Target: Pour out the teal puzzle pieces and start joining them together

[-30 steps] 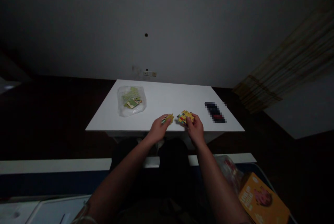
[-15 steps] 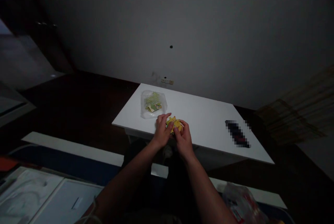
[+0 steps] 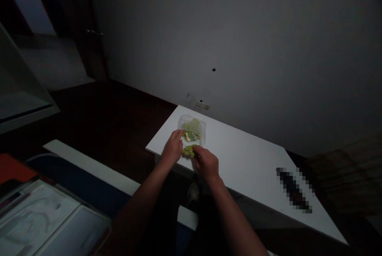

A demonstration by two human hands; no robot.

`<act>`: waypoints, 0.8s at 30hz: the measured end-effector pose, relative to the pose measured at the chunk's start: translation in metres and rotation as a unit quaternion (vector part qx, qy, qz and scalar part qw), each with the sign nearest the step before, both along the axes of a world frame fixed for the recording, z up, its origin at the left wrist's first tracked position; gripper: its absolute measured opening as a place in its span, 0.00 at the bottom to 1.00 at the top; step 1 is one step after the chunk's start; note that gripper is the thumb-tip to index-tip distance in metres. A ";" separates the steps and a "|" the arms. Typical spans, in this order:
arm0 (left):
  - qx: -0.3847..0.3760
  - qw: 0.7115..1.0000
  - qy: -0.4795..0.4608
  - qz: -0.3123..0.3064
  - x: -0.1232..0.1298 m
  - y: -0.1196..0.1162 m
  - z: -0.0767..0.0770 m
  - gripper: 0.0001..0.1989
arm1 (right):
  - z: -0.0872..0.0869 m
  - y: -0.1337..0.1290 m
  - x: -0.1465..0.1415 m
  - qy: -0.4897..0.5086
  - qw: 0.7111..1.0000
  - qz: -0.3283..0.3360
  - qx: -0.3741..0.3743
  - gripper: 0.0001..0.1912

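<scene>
My left hand [image 3: 172, 148] is at the near edge of a clear plastic bag [image 3: 193, 129] of green jigsaw pieces, its fingertips by the bag's left side. A greenish-yellow jigsaw piece [image 3: 190, 150] lies just below the bag, and the fingers of my right hand [image 3: 206, 164] touch its right end. Both hands stand on the white table [image 3: 244, 168]. The fingers hide whatever may lie under them. No yellow pieces show in this view.
A pixelated dark object [image 3: 294, 190] lies at the table's right end. A wall plate [image 3: 202, 105] sits behind the table. White boards [image 3: 50, 214] and an orange item [image 3: 14, 167] lie low at left, beyond a dark floor.
My hands have come apart and shifted toward the bag. The yellow pieces held between them no longer show, and a green piece shows there. The view has swung, tilting the table.
</scene>
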State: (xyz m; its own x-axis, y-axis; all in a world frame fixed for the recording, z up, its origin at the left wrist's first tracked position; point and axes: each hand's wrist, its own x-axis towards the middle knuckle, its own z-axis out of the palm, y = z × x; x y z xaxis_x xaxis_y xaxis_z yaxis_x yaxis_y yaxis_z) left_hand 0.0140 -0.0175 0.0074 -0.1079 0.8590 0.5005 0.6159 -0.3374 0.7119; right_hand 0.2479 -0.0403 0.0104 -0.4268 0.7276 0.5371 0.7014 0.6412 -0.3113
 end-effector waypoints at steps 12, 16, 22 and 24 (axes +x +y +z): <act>-0.003 0.997 -0.019 -0.069 -0.004 -0.001 -0.009 0.36 | 0.034 0.093 -0.081 -0.061 0.994 -0.090 -0.014 0.19; 0.004 0.997 -0.040 -0.061 -0.006 0.000 -0.011 0.35 | 0.062 0.071 -0.059 -0.182 0.979 -0.077 -0.050 0.26; -0.001 0.996 -0.072 -0.046 0.000 0.001 0.019 0.28 | 0.110 0.042 0.002 -0.380 0.919 0.006 -0.102 0.38; -0.029 0.997 -0.038 -0.060 0.004 0.018 0.051 0.27 | 0.135 0.054 0.007 -0.440 0.890 -0.025 -0.119 0.25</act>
State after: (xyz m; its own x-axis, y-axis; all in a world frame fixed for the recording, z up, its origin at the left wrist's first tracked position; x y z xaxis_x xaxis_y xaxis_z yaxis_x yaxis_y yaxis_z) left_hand 0.0180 0.0000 0.0585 -0.0387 0.8950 0.4443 0.5178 -0.3623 0.7750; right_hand 0.2547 0.0136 0.1456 -0.5699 0.8059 -0.1606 0.7665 0.5918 0.2496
